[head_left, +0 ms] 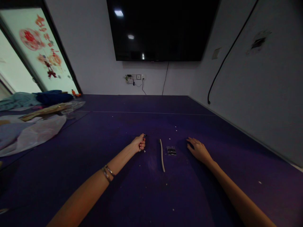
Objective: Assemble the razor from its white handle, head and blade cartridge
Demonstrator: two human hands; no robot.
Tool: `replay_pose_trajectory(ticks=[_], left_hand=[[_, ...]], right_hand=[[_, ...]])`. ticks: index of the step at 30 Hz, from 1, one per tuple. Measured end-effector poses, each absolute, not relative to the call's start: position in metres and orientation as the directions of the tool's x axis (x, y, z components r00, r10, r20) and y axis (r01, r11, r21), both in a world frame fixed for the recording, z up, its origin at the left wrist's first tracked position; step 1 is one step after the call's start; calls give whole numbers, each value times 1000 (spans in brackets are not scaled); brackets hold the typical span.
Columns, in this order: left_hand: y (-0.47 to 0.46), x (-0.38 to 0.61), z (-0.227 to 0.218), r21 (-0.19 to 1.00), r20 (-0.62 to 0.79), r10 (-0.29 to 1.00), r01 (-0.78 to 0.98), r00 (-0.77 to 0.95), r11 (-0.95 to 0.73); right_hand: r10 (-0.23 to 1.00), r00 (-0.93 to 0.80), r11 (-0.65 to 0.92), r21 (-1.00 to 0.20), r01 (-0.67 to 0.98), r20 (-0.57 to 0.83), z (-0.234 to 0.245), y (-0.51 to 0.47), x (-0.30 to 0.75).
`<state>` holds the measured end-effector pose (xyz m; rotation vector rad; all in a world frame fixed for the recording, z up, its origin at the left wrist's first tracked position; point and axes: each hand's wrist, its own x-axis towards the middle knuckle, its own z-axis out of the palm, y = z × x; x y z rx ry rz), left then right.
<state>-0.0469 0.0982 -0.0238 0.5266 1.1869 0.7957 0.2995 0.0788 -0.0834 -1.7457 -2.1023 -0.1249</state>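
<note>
My left hand [139, 144] is curled into a fist on the purple floor [146, 189], and a small dark thing pokes out above its fingers; I cannot make out what it is. A thin pale stick [162, 155] lies on the floor just right of that hand. Beside the stick sits a small metal hinge [171, 150]. My right hand [198, 149] rests flat on the floor to the right of the hinge, fingers stretched out and holding nothing.
A dark wall screen [161, 28] hangs ahead above wall sockets [134, 77]. Crumpled plastic sheets and cloth [30, 126] lie at the left by a glass door [38, 50]. A wall [260, 94] runs along the right. Small white crumbs dot the floor.
</note>
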Motion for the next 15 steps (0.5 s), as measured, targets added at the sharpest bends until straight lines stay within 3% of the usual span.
replay_pose_trajectory(ticks=[15], left_hand=[[101, -45, -26, 766, -590, 794, -210, 147, 608]], right_hand=[[928, -137, 201, -157, 967, 346, -83, 79, 299]])
